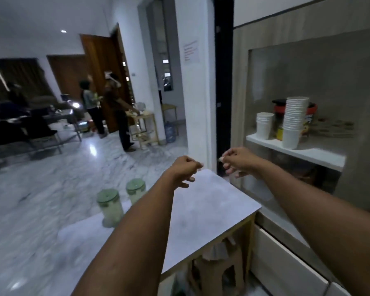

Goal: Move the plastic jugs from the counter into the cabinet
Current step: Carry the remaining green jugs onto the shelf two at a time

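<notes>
Two clear plastic jugs with pale green lids stand on the light grey counter, near its left edge: the nearer jug and the farther jug. My left hand hovers over the counter's far end, to the right of and above the jugs, with its fingers loosely curled around nothing. My right hand floats a little to the right of it, beyond the counter's far corner, also empty with fingers hanging apart. Below the counter top, an open cabinet bay holds brown cardboard pieces.
To the right, a wall niche has a white shelf with stacked paper cups and a jar. White drawers sit at lower right. Two people stand by a small table across the marble floor.
</notes>
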`<state>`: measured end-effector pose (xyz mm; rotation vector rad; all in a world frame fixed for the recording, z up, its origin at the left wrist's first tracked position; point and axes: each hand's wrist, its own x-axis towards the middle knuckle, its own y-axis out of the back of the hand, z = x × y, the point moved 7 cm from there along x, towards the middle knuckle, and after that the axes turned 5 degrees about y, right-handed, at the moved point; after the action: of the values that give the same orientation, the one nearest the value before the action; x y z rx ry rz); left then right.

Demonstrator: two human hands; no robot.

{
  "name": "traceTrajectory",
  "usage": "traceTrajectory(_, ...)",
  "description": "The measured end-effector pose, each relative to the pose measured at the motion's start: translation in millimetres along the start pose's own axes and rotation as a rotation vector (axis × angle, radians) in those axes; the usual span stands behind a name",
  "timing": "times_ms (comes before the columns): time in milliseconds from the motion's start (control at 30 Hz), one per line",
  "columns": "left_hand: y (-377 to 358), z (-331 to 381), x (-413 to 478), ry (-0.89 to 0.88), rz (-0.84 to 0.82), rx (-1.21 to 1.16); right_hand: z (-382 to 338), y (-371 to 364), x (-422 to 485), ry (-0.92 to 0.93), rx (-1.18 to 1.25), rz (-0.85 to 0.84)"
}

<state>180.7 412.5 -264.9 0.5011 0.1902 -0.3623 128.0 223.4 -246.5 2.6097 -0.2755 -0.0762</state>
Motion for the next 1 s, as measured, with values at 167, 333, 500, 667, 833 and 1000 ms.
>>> traceTrajectory(167,146,-112,7,0.166,0.193,-0.044,-40,-151,44,0.057,-0.002,-0.162)
traceTrajectory(333,225,-191,17,0.278,0.288,-0.081,-48,-250,81,0.019,-0.01,-0.286)
traceTrajectory(500,257,-260,49,0.392,0.343,-0.12,-26,-322,137,-0.07,0.003,-0.359)
traceTrajectory(667,275,-328,106,0.52,0.43,-0.144,20,-395,209,-0.19,0.026,-0.395)
traceTrajectory(833,264,-382,163,0.681,0.416,-0.255,74,-458,260,-0.369,0.047,-0.494)
traceTrajectory(1000,249,-411,202,0.756,0.345,-0.427,103,-494,289,-0.441,0.074,-0.589)
